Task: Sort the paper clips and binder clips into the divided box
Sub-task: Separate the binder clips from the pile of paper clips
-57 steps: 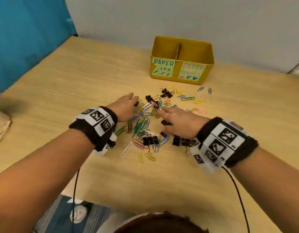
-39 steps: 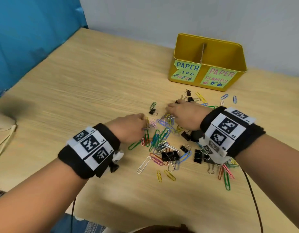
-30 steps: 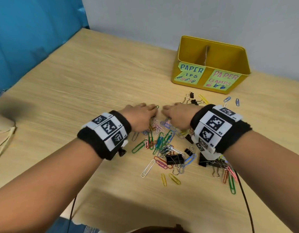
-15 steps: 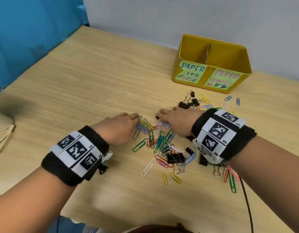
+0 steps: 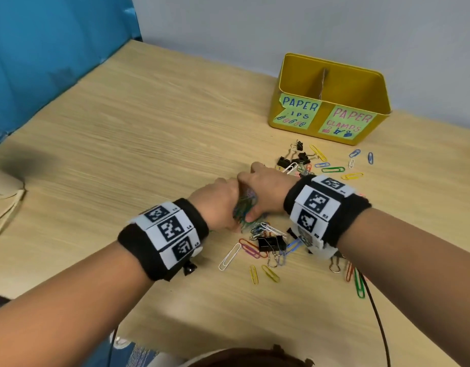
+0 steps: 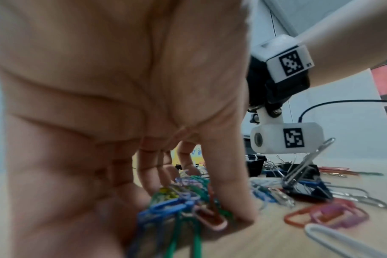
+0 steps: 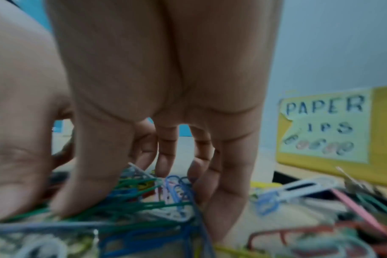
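Note:
Both hands meet over the middle of the clip pile on the wooden table (image 5: 149, 128). My left hand (image 5: 223, 205) and right hand (image 5: 263, 192) cup a bunch of coloured paper clips (image 5: 245, 205) between them, fingers curled down around it. In the left wrist view the left hand (image 6: 199, 206) has the bunch of clips (image 6: 183, 200) against its fingers, thumb on the table. The right hand (image 7: 144, 183) arches over green and blue clips (image 7: 144, 195). The yellow divided box (image 5: 382, 102) stands at the back right, labelled for paper clips on the left and clamps on the right.
Black binder clips lie near me (image 5: 270, 243) and toward the box (image 5: 294, 158). Loose paper clips (image 5: 333, 169) are scattered around them, with a white one (image 5: 229, 256) in front. A black cable (image 5: 376, 313) trails off my right wrist. A cream object (image 5: 1, 186) sits at the left edge.
Over the last half second the two hands have come together from a small gap apart, raking the paper clips into one bunch between the palms.

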Demonstrator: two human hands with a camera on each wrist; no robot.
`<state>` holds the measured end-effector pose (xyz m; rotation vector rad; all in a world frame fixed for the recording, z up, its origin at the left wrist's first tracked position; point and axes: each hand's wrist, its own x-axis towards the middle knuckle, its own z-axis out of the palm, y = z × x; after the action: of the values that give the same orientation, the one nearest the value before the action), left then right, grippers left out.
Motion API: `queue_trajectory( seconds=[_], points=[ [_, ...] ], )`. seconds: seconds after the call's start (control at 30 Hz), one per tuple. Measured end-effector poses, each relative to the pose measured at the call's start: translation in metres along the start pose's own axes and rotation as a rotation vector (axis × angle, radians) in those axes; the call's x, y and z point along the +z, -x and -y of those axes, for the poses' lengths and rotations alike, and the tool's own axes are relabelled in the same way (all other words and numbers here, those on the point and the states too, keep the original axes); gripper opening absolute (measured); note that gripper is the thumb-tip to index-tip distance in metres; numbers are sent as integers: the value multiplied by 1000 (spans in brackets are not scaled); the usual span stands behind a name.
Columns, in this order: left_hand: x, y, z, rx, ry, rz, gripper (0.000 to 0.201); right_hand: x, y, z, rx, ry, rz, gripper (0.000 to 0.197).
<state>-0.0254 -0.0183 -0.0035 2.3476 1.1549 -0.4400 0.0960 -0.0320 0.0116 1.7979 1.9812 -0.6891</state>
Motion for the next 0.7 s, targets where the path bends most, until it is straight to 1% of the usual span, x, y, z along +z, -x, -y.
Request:
queue_trajectory(
  seconds=[0.1, 0.13, 0.2, 0.27, 0.33, 0.37, 0.47, 0.6, 0.7],
  points=[
    [-4, -7, -3, 44, 63, 0, 39, -1, 1, -9, -58, -43, -5, 45],
    [-6, -9, -4, 42, 70, -4, 32, -1, 2, -14, -49, -110, -11, 38],
    [-9, -14, -4, 32, 89, -4, 25, 0, 3, -27, 4, -340, -8, 24],
    [-15, -19, -2, 8, 192, 34, 26, 0, 4, -43, 48, -560, -11, 10],
    [-20, -24, 6, -20, 374, 77, 26, -2, 8, -59, 62, -735, -35, 17],
    [-23, -28, 9, -15, 455, 83, 23, -5, 12, -66, 58, -808, -48, 20],
    [-41, -35, 12, 46, 662, 53, 10, -21, 28, -83, -7, -1023, -130, 18],
    [-88, -48, -6, 196, 866, -35, 10, -66, 46, -105, -101, -1257, -368, 21],
    [-126, -68, -27, 272, 931, -180, 11, -104, 48, -118, -148, -1332, -596, 22]
  ],
)
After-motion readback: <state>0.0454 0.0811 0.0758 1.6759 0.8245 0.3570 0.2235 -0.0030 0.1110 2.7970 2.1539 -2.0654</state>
